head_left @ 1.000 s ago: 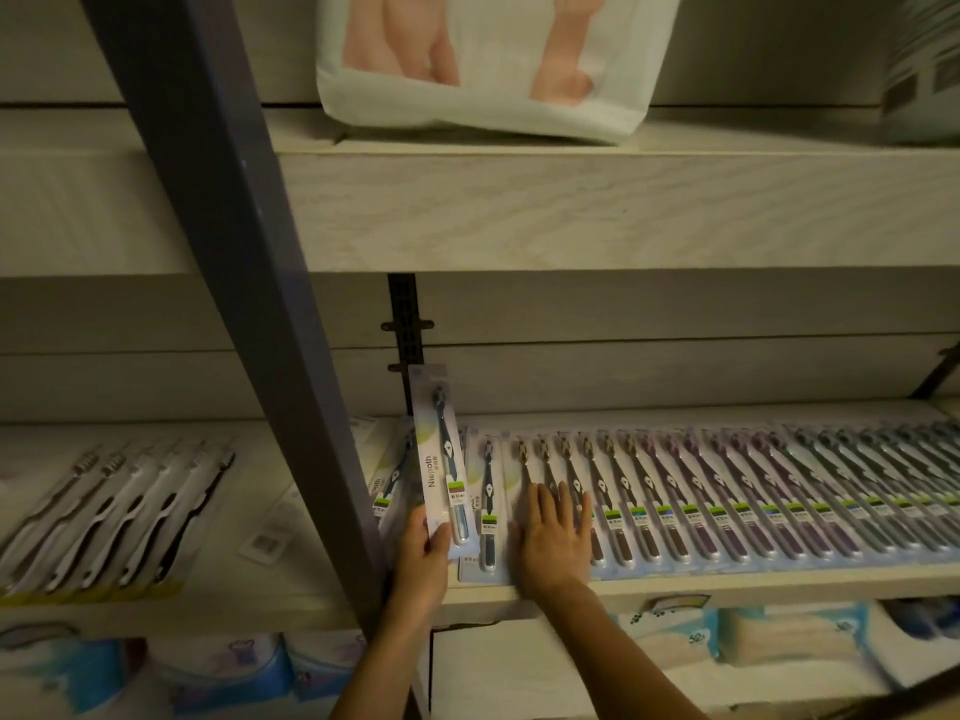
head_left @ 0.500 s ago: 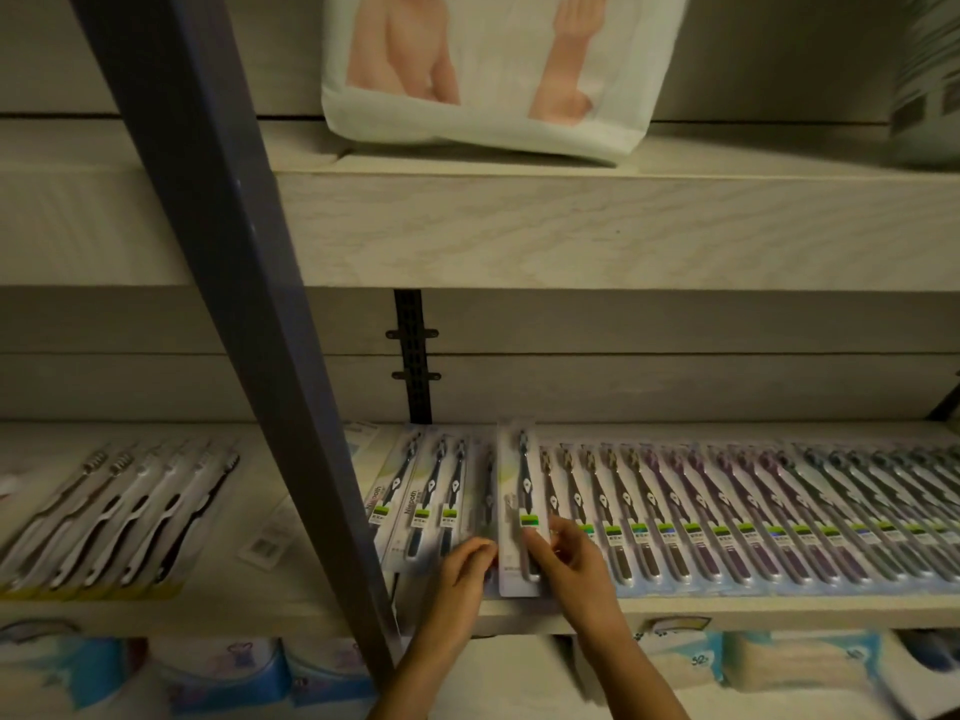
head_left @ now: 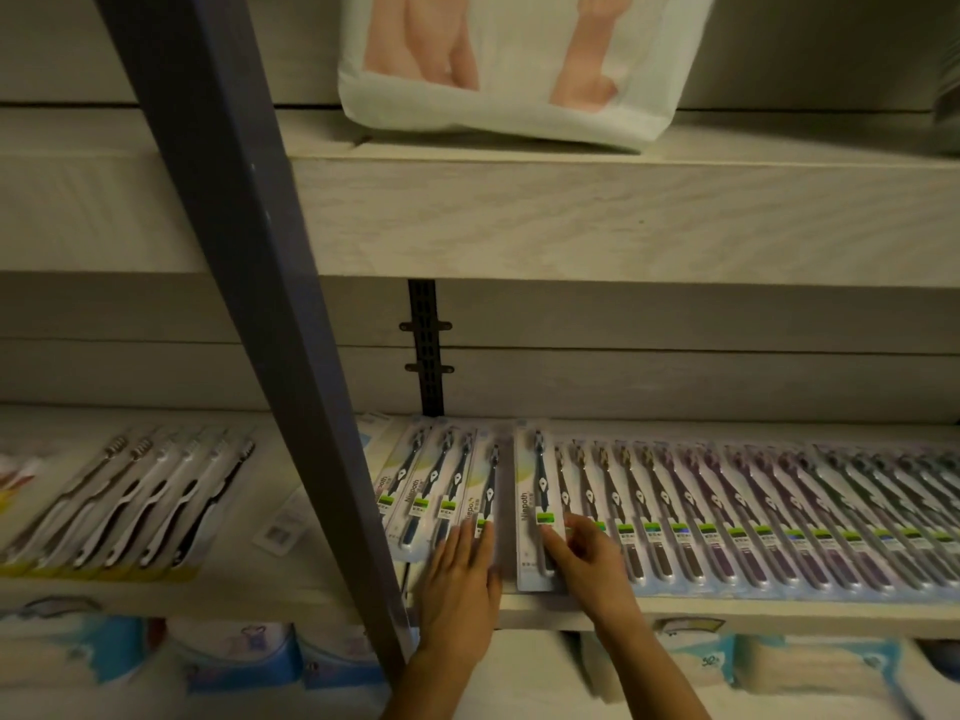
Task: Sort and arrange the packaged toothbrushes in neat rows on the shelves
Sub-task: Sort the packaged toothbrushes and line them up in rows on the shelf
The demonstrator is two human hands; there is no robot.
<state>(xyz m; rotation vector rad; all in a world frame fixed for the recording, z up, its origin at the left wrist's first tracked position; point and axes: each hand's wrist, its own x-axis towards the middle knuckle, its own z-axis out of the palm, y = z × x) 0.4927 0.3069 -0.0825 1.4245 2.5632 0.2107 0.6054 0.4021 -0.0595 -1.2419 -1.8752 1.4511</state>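
A long row of overlapping packaged toothbrushes (head_left: 727, 501) lies flat on the middle shelf (head_left: 779, 613), running to the right. At its left end lies one packaged toothbrush (head_left: 537, 491) with a white card; my right hand (head_left: 584, 556) rests on its lower part, fingers pinching the card. A small fan of three or so packs (head_left: 436, 480) lies left of it. My left hand (head_left: 460, 574) lies flat, fingers together, on the lower end of the rightmost pack (head_left: 488, 491) of that fan. A narrow gap of bare shelf separates the two hands.
A dark slanted post (head_left: 270, 314) crosses the view just left of my left hand. Left of it lies a set of white-handled toothbrushes (head_left: 130, 501). A white package (head_left: 519, 70) sits on the upper shelf; tissue packs (head_left: 234, 657) fill the shelf below.
The pack held upright in my left hand a second ago now lies flat at the row's left end under my right hand. My left hand has moved onto the fanned packs.
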